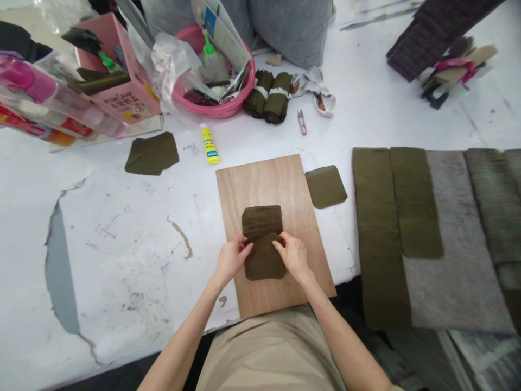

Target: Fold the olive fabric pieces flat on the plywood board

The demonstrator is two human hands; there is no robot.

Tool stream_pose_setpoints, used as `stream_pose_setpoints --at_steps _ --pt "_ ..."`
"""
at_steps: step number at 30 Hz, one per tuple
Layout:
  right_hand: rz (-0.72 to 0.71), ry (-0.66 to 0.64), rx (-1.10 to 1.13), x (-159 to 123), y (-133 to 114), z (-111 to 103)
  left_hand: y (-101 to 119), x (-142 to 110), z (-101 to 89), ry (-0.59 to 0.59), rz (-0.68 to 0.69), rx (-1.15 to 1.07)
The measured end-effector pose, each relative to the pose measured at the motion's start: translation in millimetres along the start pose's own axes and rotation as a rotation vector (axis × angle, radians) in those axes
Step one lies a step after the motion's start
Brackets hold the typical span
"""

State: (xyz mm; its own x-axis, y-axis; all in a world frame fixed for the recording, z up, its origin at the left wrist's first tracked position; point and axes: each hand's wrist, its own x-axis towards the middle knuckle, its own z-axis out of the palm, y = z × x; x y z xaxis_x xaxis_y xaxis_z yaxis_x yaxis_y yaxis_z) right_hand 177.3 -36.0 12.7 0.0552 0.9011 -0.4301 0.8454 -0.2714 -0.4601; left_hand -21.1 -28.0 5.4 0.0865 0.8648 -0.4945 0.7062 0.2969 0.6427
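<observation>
An olive-green fabric piece [265,260] with rounded corners lies on a wooden board [232,190] in front of me. My left hand [233,255] pinches its upper left corner between thumb and fingers. At the opposite upper corner, my right hand [292,252] pinches the same piece. Its top edge overlaps a stack of similar olive pieces [261,220], whose ribbed, layered edges show just beyond. A single olive piece [326,186] rests right of the board, partly on the table.
Left of the board's far end lie more olive pieces [152,153] and a yellow glue tube [209,144]. Pink thread snips [302,123], rolled olive bundles [278,98] and a full pink basket [211,111] stand farther back. Olive strips cover a grey mat [451,293] at right.
</observation>
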Motion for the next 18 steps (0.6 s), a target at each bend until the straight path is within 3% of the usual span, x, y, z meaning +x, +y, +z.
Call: stream_pose_setpoints --at_steps 5,18 --pt "0.011 -0.009 0.02 1.3 -0.5 -1.2 -5.9 -0.1 2.8 0.005 -0.07 0.017" --pt "-0.001 -0.023 0.012 1.6 0.9 -1.3 -6.0 -6.8 3.7 -0.03 -0.096 0.019"
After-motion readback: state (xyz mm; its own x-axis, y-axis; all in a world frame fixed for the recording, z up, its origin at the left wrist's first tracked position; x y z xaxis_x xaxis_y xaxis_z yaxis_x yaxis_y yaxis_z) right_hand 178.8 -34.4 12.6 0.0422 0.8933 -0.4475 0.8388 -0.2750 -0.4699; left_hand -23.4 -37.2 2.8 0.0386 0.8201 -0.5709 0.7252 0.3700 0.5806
